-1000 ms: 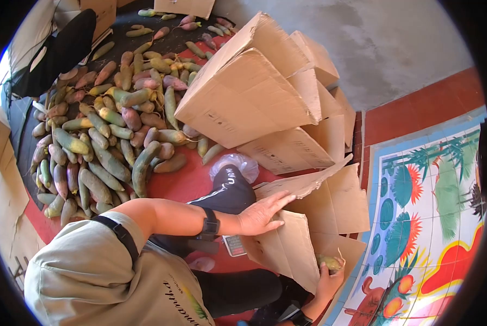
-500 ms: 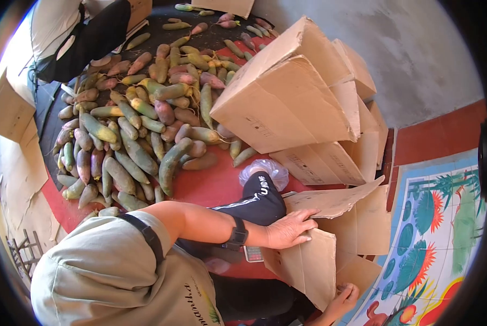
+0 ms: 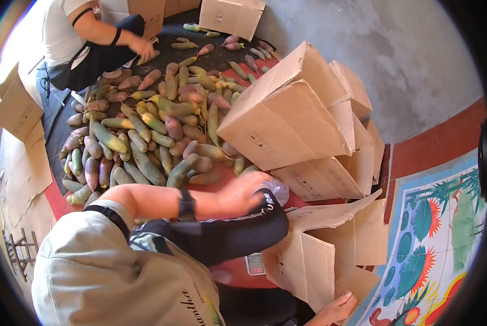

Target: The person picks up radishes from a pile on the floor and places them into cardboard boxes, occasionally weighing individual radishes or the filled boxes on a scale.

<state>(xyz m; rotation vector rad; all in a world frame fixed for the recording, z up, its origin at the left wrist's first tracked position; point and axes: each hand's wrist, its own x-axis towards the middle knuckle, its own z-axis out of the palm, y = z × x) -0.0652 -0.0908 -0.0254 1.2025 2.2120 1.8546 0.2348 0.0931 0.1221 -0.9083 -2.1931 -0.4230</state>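
A: Nearest the hands?
B: Open box (image 3: pixel 308 266), low and right of centre, flaps raised, on the red floor beside the tiled picture (image 3: pixel 433 239). Right hand (image 3: pixel 334 309) at the bottom edge, just beside the lower flap; fingers straight and close together, holding nothing.

A: And the other hand?
B: Left hand (image 3: pixel 242 191), stretched out above the bent knee (image 3: pixel 254 223), near the edge of the pile (image 3: pixel 146 130) of long green and purplish vegetables. Blurred: fingers seemingly curled, yet impossible to tell whether gripping anything. Black band (image 3: pixel 186 205) on the wrist.

A: Around them?
B: Clear bag (image 3: pixel 281 190) just behind the knee. Small scale (image 3: pixel 254 263) on the floor between leg and open box. Stack (image 3: pixel 292 119) of tilted cartons right of the pile, touching its near vegetables.

A: Farther out?
B: Top left, a co-worker crouched at the pile's far side, one hand (image 3: pixel 143 49) down near the vegetables. Flat cardboard (image 3: pixel 21 163) along the left.
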